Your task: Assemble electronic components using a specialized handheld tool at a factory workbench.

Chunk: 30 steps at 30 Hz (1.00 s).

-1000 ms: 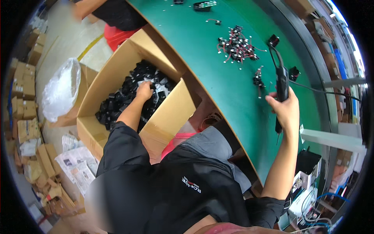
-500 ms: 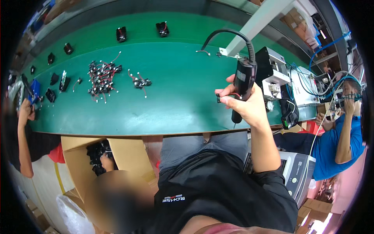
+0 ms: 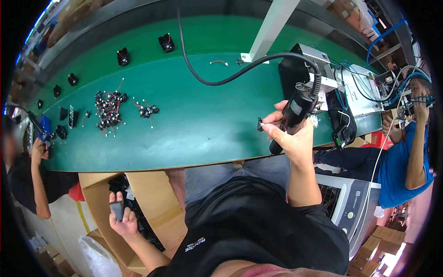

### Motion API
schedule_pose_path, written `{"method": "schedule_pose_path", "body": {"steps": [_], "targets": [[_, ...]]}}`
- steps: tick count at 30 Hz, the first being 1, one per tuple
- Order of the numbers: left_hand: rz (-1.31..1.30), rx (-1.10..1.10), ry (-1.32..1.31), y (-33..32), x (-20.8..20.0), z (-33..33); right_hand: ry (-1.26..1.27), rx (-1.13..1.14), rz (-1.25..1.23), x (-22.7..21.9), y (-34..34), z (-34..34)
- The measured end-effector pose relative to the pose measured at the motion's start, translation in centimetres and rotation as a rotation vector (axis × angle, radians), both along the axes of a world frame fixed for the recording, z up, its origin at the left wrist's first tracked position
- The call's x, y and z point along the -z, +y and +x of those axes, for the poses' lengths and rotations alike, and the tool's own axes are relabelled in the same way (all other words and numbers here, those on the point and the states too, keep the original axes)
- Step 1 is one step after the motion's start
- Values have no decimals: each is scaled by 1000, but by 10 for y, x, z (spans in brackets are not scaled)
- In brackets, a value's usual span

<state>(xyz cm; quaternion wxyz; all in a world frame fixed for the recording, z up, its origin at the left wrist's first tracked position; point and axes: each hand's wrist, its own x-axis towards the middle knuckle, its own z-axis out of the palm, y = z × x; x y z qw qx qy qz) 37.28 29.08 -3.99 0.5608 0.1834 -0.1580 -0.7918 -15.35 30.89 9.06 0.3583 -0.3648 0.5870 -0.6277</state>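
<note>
Over the cardboard box, my left hand (image 3: 125, 225) has its fingers around a small dark grey plastic piece (image 3: 117, 211); its exact kind is hard to make out. Above the near edge of the green bench, my right hand (image 3: 297, 141) grips a black electric screwdriver (image 3: 299, 107), tilted, with its cord rising from the top. Pinched between that hand's thumb and fingertips is a small black part (image 3: 260, 124) with a thin wire. The open cardboard box (image 3: 154, 203) holds many black plastic pieces, partly hidden.
Piles of small black parts with red wires (image 3: 108, 108) lie left on the bench (image 3: 198, 138). Black housings (image 3: 122, 57) stand along the far side. White control boxes (image 3: 357, 99) and cables crowd the right. Co-workers (image 3: 399, 161) sit at both ends. A metal post (image 3: 272, 30) rises behind.
My left hand has come up out of the box with a dark grey piece. My right hand still holds the screwdriver and small part; the screwdriver has tilted. The whole view has shifted.
</note>
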Motion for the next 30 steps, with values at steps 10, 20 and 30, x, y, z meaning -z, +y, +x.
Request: {"method": "schedule_pose_path", "body": {"steps": [10, 20, 30], "targets": [[-341, 832, -242, -112, -86, -304, -101, 116, -63, 1, 25, -20], [-1102, 470, -953, -106, -50, -421, 60, 241, -60, 17, 27, -20], [-1302, 182, -791, -101, -55, -413, 486, 305, 94, 33, 11, -1]]}}
